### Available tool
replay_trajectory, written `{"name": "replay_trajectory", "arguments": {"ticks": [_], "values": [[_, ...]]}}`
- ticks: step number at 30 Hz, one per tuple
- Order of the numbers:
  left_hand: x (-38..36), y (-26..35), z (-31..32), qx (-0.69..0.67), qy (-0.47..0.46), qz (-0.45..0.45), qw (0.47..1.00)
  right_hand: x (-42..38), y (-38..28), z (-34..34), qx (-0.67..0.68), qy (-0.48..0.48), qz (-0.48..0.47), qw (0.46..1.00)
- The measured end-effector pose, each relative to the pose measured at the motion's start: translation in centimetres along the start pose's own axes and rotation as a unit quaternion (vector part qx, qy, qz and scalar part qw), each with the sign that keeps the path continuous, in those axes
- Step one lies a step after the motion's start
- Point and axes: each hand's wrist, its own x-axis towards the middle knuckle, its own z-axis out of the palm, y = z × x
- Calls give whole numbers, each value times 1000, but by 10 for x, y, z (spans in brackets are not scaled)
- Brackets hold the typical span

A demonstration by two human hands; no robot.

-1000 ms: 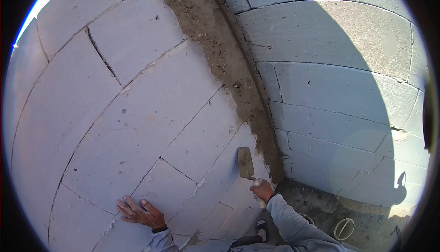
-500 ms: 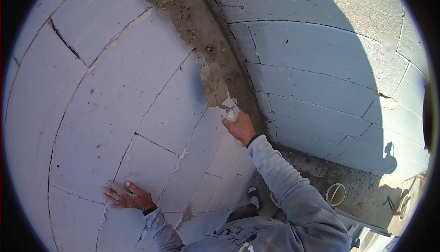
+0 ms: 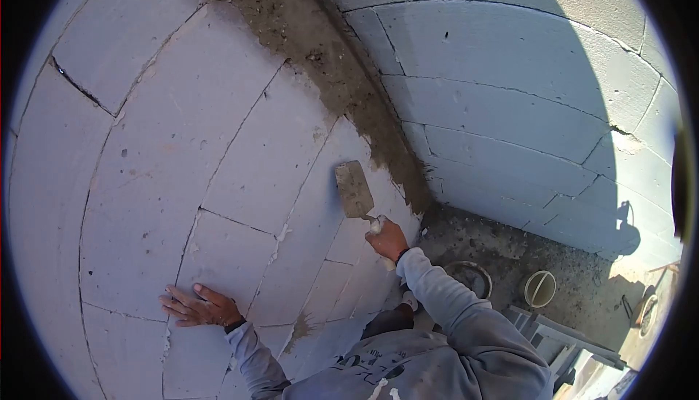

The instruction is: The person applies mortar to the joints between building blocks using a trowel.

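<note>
My right hand (image 3: 387, 240) is wrapped round the handle of a trowel (image 3: 354, 189). Its rectangular, mortar-stained blade points up and lies over the pale block wall (image 3: 240, 109), a little left of the mortar strip. That brown-grey mortar strip (image 3: 320, 54) runs down the inside corner and ends in a ragged lower tip. My left hand (image 3: 200, 305) rests flat on the same wall at lower left, fingers spread over a block joint, holding nothing.
A second block wall (image 3: 502, 109) stands at right, partly sunlit. On the rough floor (image 3: 473, 232) are a white bucket (image 3: 539, 288) and a round container (image 3: 486, 272) partly behind my right sleeve. Grey panels or boards (image 3: 564, 342) lie at lower right.
My right hand has moved down slightly with the trowel, and the blade has left the mortar strip for the bare blocks. The view has shifted; my left hand stays on the wall.
</note>
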Motion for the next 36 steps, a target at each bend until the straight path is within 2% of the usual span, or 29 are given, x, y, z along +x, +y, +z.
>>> {"name": "replay_trajectory", "arguments": {"ticks": [2,4,6,8,10,11,12,13,16,18,20,21,23,25,26,27,28,30,34,36], "values": [[-1,0,3,-16,28,4,999,-30,40,16,7,5,41,999],[1,5,6,-16,22,-1,1000,-32,45,9,10,13,74,997],[0,3,-1,-7,10,-10,1000,-26,15,-21,14,70,17,997],[1,8,-4,-18,-8,-20,1000,-6,-18,-55,138,39,-72,987],[1,14,-4,-12,-22,-39,999,7,-60,-85,273,-31,-99,956],[1,14,-3,-24,-14,-34,999,19,-71,-88,265,-36,-102,958],[1,13,-2,-39,-4,-30,999,31,-83,-88,161,80,-115,977],[1,14,-4,-56,0,-33,998,39,-94,-88,56,198,-127,970],[0,11,2,-72,12,-47,996,57,-123,-86,5,209,-172,963],[-1,9,4,-76,17,-50,996,60,-150,-86,7,192,-172,966],[0,9,6,-79,24,-52,995,70,-166,-80,42,206,-223,952],[0,10,6,-84,30,-54,995,83,-167,-77,40,208,-224,951],[-2,10,5,-91,31,-55,994,107,-160,-70,-21,234,-162,958],[-1,9,7,-94,46,-54,993,105,-149,-66,-5,218,-156,963],[2,12,9,-102,48,-56,992,103,-151,-66,10,203,-158,966],[3,12,7,-104,45,-55,992,95,-150,-59,-3,243,-205,948],[0,9,4,-100,36,-48,993,92,-151,-56,-8,241,-201,949],[-1,5,6,-100,39,-43,993,86,-149,-47,13,206,-214,955],[-1,6,5,-127,42,-45,990,71,-130,-27,65,220,-217,949],[-1,4,5,-130,39,-40,990,61,-86,-8,122,207,-159,958]]}}
